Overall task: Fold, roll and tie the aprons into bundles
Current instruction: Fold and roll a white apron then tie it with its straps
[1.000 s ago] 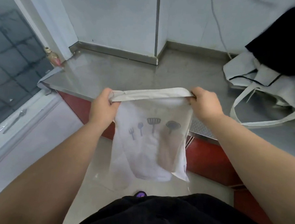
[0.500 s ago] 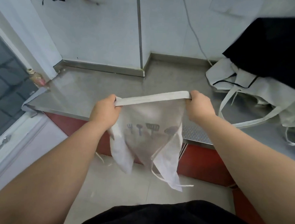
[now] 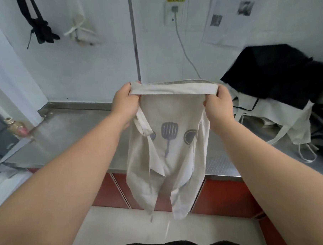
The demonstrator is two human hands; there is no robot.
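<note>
Steel counter (image 3: 73, 133) below | cream apron (image 3: 166, 159) hangs mid-air, top band pinched in curled fingers of left hand (image 3: 125, 102) and right hand (image 3: 219, 104) | risk I note: dangling ties (image 3: 151, 215), apparently loose, snag counter edge, skewing fold.

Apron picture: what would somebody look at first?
First the pale apron hanging in the middle, with a grey spatula print on it. The left hand and right hand grip its top band at either end, in front of the steel counter. To the right, a black cloth lies on a heap of pale aprons.
</note>
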